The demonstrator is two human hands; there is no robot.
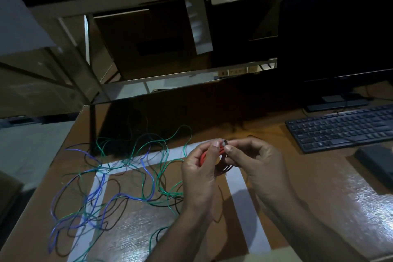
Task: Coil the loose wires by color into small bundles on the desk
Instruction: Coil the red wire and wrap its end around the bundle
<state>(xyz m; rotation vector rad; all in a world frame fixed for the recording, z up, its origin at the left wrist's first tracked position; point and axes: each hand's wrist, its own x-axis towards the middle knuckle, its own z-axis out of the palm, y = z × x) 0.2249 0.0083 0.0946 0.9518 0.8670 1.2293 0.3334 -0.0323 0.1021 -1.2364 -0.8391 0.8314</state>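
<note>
Where the desk (319,193) begins at the left, a loose tangle lies spread over its brown top: blue wires (95,193) looping nearest the left edge, green wires (158,168) running through and beyond them toward the middle, and thin black wires (112,215) threaded among both. The tangle crosses pale tape strips (240,189) stuck to the surface, and none of these strands is gathered; they overlap one another freely. One green strand reaches right, toward the near side of the left wrist.

Just right of the tangle, raised above the desk near its middle, the left hand (200,174) has its fingers curled around a small red coil (203,158), the thumb pressed up against the coil's top. Touching it from the right, the right hand (255,161) pinches the same bundle between thumb and forefinger at the point where the two hands meet. Dark loops of wire (225,167) hang below that pinch between the palms; whether they belong to the red bundle cannot be told in the dim light.

Farther right and toward the far side sits a black keyboard (344,127), with a dark monitor (336,36) standing behind it. At the right edge, nearer than the keyboard, lies a dark flat object (376,159), too shadowed to identify.
</note>
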